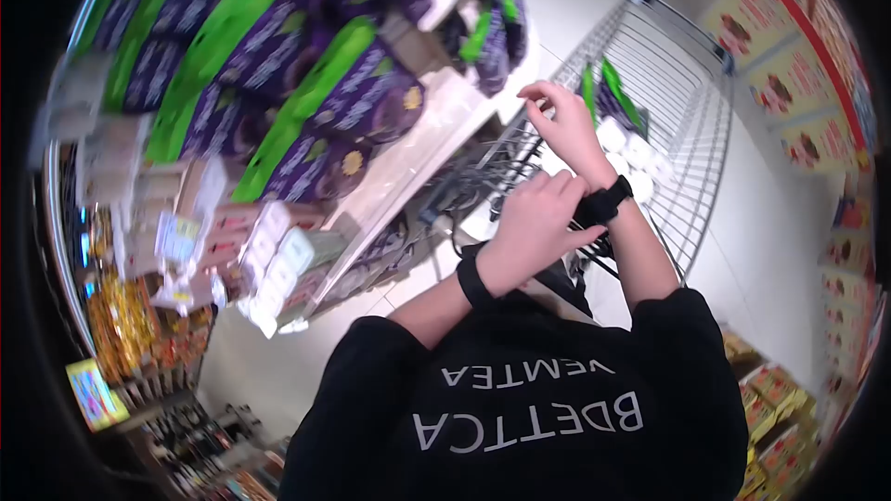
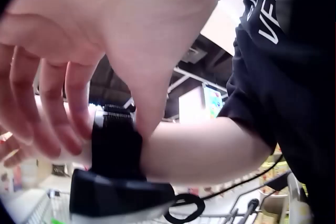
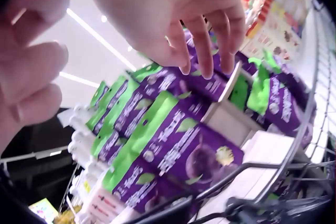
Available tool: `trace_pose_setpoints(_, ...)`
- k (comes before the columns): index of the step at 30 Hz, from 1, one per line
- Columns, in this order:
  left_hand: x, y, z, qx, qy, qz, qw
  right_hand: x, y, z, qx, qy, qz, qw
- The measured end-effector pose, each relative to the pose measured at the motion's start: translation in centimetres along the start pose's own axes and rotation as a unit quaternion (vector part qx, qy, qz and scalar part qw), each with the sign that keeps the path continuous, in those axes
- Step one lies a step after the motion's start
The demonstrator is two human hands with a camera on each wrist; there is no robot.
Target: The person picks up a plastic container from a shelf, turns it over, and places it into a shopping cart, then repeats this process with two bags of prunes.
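My left hand (image 1: 534, 227) reaches across to my right wrist and grips the black strapped device (image 1: 603, 203) there. In the left wrist view, the thumb of that hand (image 2: 105, 16) lies on one side of the black strap (image 2: 116, 145) and the fingers bend down on the other. My right hand (image 1: 561, 125) hangs above the near side of a wire shopping cart (image 1: 715, 144), its fingers loosely bent and holding nothing. Behind it, the right wrist view shows purple pouches (image 3: 178, 145) with green tops. My left wrist wears a black band (image 1: 474, 282).
Pouches fill a shelf (image 1: 408, 172) on the left, with white-capped bottles (image 1: 269, 241) beside them. The cart holds a purple-green pouch (image 1: 617, 97) and white containers (image 1: 631, 144). Yellowish cartons (image 1: 789, 88) line the right side. Pale floor (image 1: 756, 250) runs between.
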State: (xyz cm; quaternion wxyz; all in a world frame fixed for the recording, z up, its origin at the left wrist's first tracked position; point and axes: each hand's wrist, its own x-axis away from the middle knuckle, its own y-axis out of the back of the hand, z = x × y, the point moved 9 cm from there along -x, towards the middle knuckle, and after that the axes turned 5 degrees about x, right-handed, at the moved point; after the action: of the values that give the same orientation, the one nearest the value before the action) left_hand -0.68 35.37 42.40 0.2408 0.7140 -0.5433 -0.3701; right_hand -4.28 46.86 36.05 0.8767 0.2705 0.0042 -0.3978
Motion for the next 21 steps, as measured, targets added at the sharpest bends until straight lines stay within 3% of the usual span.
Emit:
trace_pose_setpoints(4, 6.3, 7.9, 2.4, -0.085, 0.065, -0.081, 0.991, 0.0, -10.4, 9.9, 0.045, 0.085, 0.140, 0.985)
trace_pose_setpoints(6, 8.9, 12.7, 3.2, -0.106, 0.074, -0.136, 0.982, -0.1, -13.8, 15.8, 0.026, 0.179, 0.154, 0.971)
trace_pose_setpoints(11, 16.6, 20.9, 6.5, -0.065, 0.080, -0.257, 0.961, 1.3, -23.1, 25.5, 0.056, 0.246, 0.221, 0.942)
trace_pose_setpoints(13, 20.0, 22.4, 9.4, -0.032, 0.103, -0.274, 0.956, 2.9, -28.6, 25.2, 0.087, 0.234, 0.278, 0.928)
trace_pose_setpoints(15, 23.3, 23.1, 12.1, 0.011, 0.129, -0.289, 0.948, 5.0, -33.0, 23.8, 0.119, 0.277, 0.305, 0.904)
trace_pose_setpoints(16, 24.8, 23.0, 13.3, 0.041, 0.145, -0.296, 0.943, 6.5, -35.0, 23.1, 0.244, 0.322, 0.303, 0.863)
trace_pose_setpoints(17, 25.9, 22.7, 14.0, 0.046, 0.147, -0.299, 0.942, 7.7, -36.5, 22.2, 0.363, 0.361, 0.295, 0.806)
trace_pose_setpoints(21, 28.6, 20.5, 16.5, 0.139, 0.193, -0.273, 0.932, 10.4, -38.3, 21.8, 0.418, 0.374, 0.320, 0.763)
